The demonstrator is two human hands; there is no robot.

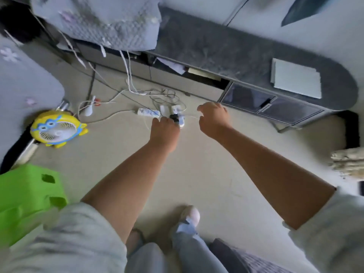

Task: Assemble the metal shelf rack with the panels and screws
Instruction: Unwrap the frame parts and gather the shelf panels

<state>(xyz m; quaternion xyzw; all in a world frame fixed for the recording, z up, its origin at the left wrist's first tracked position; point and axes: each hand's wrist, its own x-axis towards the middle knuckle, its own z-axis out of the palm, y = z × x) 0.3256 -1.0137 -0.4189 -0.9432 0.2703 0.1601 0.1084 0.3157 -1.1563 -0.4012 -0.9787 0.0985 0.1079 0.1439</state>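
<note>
No rack panels or screws show in the head view. Both my bare arms reach down toward white power strips (149,112) lying on the beige floor. My left hand (165,131) has its fingers curled down around a black plug (174,117) on one strip; the fingertips are hidden behind the hand. My right hand (213,119) hovers just to the right, fingers curled, and a thin white cable (190,116) runs from the strips into its pinch. The whole frame is blurred.
A dark low cabinet (246,56) with a white sheet (296,79) on top runs along the back. Tangled cables (167,95) lie before it. A yellow toy-faced fan (56,129) and a green plastic stool (25,198) sit at left. My feet (190,213) are below.
</note>
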